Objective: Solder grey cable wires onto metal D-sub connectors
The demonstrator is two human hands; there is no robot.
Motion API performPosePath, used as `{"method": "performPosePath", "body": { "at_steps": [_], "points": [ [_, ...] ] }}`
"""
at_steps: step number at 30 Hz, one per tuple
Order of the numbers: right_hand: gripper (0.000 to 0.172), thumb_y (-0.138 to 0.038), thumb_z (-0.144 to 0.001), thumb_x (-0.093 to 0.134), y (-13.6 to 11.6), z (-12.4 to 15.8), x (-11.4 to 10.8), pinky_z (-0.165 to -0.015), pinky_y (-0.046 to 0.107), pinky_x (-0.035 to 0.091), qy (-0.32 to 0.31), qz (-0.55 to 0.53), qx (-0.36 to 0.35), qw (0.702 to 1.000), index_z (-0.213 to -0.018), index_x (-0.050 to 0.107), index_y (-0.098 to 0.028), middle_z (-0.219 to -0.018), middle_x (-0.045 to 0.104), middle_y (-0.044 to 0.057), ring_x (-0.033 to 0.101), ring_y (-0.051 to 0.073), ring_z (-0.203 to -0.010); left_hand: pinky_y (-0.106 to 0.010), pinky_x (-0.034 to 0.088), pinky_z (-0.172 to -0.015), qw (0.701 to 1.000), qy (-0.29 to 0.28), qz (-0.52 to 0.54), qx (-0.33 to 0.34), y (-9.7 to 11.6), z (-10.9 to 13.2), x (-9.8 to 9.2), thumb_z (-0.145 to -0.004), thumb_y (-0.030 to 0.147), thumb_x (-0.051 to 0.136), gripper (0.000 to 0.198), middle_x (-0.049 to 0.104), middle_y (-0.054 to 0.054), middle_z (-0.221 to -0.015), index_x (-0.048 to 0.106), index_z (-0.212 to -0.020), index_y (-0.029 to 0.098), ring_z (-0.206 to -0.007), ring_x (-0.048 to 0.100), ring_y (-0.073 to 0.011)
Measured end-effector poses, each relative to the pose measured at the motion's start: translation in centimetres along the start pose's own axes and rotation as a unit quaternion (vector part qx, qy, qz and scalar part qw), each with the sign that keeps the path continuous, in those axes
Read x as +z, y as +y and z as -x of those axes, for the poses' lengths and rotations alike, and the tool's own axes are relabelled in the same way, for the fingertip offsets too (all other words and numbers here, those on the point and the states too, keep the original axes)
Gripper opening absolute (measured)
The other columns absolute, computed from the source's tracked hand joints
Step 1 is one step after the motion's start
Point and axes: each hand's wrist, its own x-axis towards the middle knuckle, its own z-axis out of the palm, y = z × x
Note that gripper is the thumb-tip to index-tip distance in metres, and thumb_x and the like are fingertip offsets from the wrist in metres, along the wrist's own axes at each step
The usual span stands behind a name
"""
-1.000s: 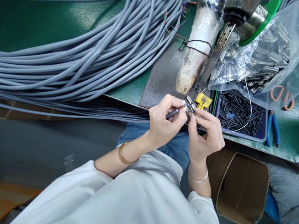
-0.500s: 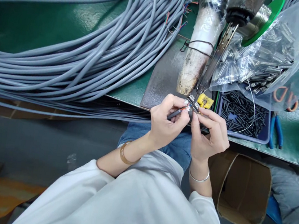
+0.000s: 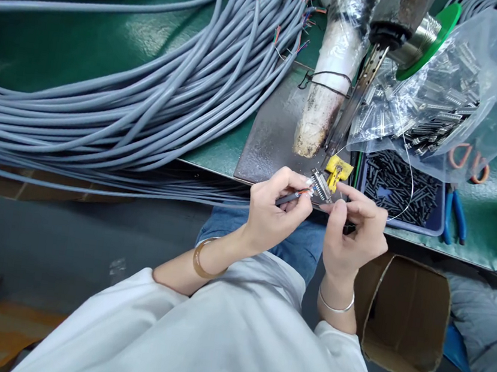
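My left hand (image 3: pixel 276 207) is closed round the end of a grey cable (image 3: pixel 289 199), whose stripped orange and other coloured wires poke out at the fingertips. Just past them a metal multi-pin connector (image 3: pixel 321 186) lies tilted, its row of pins showing, beside a small yellow block (image 3: pixel 338 172). My right hand (image 3: pixel 355 235) is pinched close to the connector's right end, with thin solder wire (image 3: pixel 411 191) looping down to it from the spool. A soldering iron (image 3: pixel 352 111) points down, its tip just above the connector and the yellow block.
A big bundle of grey cables (image 3: pixel 150 101) covers the left bench. To the right are a solder spool (image 3: pixel 422 41), a plastic bag of connectors (image 3: pixel 448 108), a bin of black sleeves (image 3: pixel 402 187), blue-handled pliers (image 3: pixel 455 217) and orange-handled scissors (image 3: pixel 479 169). A cardboard box (image 3: pixel 407 317) stands below.
My right hand has moved right and slightly down, off the connector. The connector now sits lower, apart from the iron's tip. My left hand keeps the cable, slightly lower.
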Motion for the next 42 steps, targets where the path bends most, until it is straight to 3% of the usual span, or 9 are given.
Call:
{"method": "performPosePath", "body": {
  "at_steps": [6,10,14,19,24,27,33,38,42],
  "points": [
    [0.012,-0.031,-0.094,0.066,-1.3,-0.3,-1.9,-0.063,0.021,0.060,-0.134,-0.078,0.129,0.979,-0.090,0.059,-0.023,-0.081,0.070,-0.004,0.071,0.009,-0.066,-0.014,0.045,-0.051,0.996,-0.080,0.038,-0.011,1.0,0.6,-1.4,-0.083,0.012,0.067,0.012,0.071,0.000,-0.079,0.066,-0.093,0.017,-0.053,0.056,-0.0044],
    [0.012,-0.030,-0.093,0.067,-1.9,0.2,-2.1,-0.063,0.022,0.060,-0.094,-0.108,0.135,0.980,-0.090,0.059,-0.022,-0.082,0.071,-0.004,0.071,0.010,-0.066,-0.015,0.050,-0.054,0.989,-0.097,0.080,-0.079,1.5,0.8,-2.3,-0.076,0.012,0.072,0.029,0.071,0.000,-0.083,0.065,-0.104,0.017,-0.057,0.060,-0.0059],
    [0.015,-0.029,-0.092,0.069,-2.1,0.5,-1.8,-0.057,0.019,0.057,-0.041,-0.151,0.153,0.976,-0.088,0.057,-0.022,-0.081,0.070,-0.005,0.069,0.008,-0.059,-0.017,0.057,-0.063,0.980,-0.107,0.134,-0.098,2.1,0.9,-3.2,-0.076,0.013,0.072,0.012,0.072,-0.002,-0.078,0.068,-0.087,0.016,-0.067,0.068,-0.0100],
    [0.020,-0.034,-0.092,0.069,-2.0,0.2,-1.8,-0.045,0.018,0.050,-0.175,-0.203,0.224,0.937,-0.085,0.055,-0.022,-0.061,0.062,-0.008,0.064,0.009,-0.046,-0.017,0.050,-0.045,0.927,-0.166,0.255,-0.220,2.7,0.9,-3.9,-0.080,0.025,0.077,0.015,0.073,-0.003,-0.072,0.069,-0.088,0.014,-0.049,0.059,-0.0069],
    [0.013,-0.031,-0.094,0.066,-3.3,0.3,-3.2,-0.041,0.019,0.037,0.106,-0.075,0.134,0.982,-0.088,0.063,-0.021,-0.065,0.063,-0.006,0.054,0.006,-0.044,-0.015,0.038,-0.037,0.889,-0.180,0.300,-0.295,2.3,0.7,-3.6,-0.078,0.031,0.081,0.024,0.070,0.000,-0.063,0.066,-0.087,0.015,-0.041,0.049,-0.0046],
    [0.016,-0.034,-0.094,0.065,-4.1,0.8,-3.8,-0.042,0.023,0.034,0.061,-0.045,0.119,0.990,-0.087,0.073,-0.021,-0.061,0.059,-0.004,0.050,0.007,-0.046,-0.015,0.038,-0.037,0.888,-0.178,0.299,-0.300,2.2,0.8,-3.5,-0.077,0.031,0.081,0.025,0.069,0.000,-0.062,0.064,-0.087,0.015,-0.041,0.049,-0.0046],
    [0.008,-0.026,-0.087,0.071,-4.1,1.6,-3.2,-0.045,0.023,0.026,-0.087,-0.083,0.134,0.984,-0.092,0.077,-0.022,-0.081,0.067,-0.001,0.042,0.005,-0.052,-0.014,0.039,-0.039,0.904,-0.187,0.276,-0.267,2.2,1.0,-3.2,-0.079,0.025,0.075,0.016,0.067,0.001,-0.061,0.062,-0.082,0.015,-0.043,0.052,-0.0054],
    [0.008,-0.026,-0.087,0.070,-3.4,1.6,-2.5,-0.043,0.021,0.023,-0.106,-0.107,0.176,0.973,-0.087,0.075,-0.019,-0.083,0.066,-0.001,0.035,0.002,-0.049,-0.020,0.056,-0.064,0.962,-0.160,0.163,-0.150,2.1,1.7,-2.7,-0.085,0.021,0.072,0.007,0.073,-0.004,-0.081,0.068,-0.086,0.015,-0.071,0.069,-0.0119],
    [0.012,-0.029,-0.086,0.071,-2.7,1.9,-2.3,-0.043,0.019,0.023,-0.089,-0.132,0.207,0.965,-0.081,0.071,-0.018,-0.079,0.063,-0.002,0.035,0.002,-0.049,-0.021,0.052,-0.064,0.987,-0.153,0.044,-0.013,1.9,2.2,-2.6,-0.090,0.017,0.067,0.003,0.073,-0.005,-0.082,0.070,-0.090,0.016,-0.071,0.065,-0.0123]
  ]
}}
